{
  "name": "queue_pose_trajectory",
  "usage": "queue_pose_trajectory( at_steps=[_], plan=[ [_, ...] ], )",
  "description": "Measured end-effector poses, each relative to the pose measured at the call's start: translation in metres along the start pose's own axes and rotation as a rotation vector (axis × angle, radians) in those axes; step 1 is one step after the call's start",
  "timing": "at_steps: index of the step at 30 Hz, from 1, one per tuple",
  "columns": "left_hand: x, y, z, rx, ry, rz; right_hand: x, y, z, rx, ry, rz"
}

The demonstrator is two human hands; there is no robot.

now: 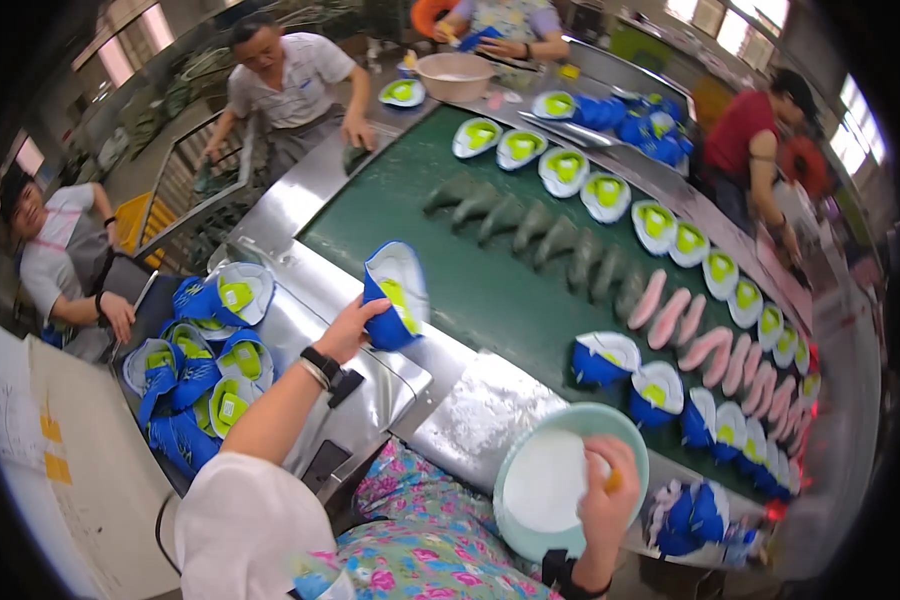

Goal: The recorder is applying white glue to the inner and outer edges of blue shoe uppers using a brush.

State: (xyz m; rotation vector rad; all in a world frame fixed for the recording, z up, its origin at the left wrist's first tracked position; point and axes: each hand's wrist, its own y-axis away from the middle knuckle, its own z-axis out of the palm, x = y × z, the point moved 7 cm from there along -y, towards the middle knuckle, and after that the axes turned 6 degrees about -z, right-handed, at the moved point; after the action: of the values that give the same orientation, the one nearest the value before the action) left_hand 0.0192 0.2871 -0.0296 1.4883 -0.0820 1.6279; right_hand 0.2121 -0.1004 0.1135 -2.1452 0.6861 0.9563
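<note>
My left hand (348, 328) grips a blue shoe upper (395, 334) by its edge, above the metal ledge by the belt. The upper has a pale lining and a yellow-green patch inside. On the right, my right hand (610, 495) is closed around a yellow-handled tool (614, 481), whose working end is hidden by the fingers. That hand is over a pale green basin (508, 478) of white paste or liquid. To my left, several similar uppers (185, 375) lie heaped in a metal tray.
A green conveyor belt (370, 215) carries rows of uppers (604, 195), dark foot-shaped lasts (532, 228) and pink insole-like pieces (708, 352). More uppers (692, 518) lie beyond the basin. Co-workers (295, 85) stand around the line. A white panel (80, 470) stands at left.
</note>
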Motion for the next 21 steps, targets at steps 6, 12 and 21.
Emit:
queue_pose_trajectory(
  at_steps=[6,12,21],
  plan=[
    [-0.027,0.134,0.180,-0.451,0.332,-0.250,-0.070,-0.015,0.057,-0.423,-0.062,-0.171],
    [-0.052,0.181,0.172,-0.532,-0.308,0.195,-0.051,0.036,0.047,-0.576,-0.280,0.001],
    [-0.105,0.215,0.140,-0.549,-0.382,0.047,0.018,0.065,0.003,-0.229,-0.179,0.241]
  ],
)
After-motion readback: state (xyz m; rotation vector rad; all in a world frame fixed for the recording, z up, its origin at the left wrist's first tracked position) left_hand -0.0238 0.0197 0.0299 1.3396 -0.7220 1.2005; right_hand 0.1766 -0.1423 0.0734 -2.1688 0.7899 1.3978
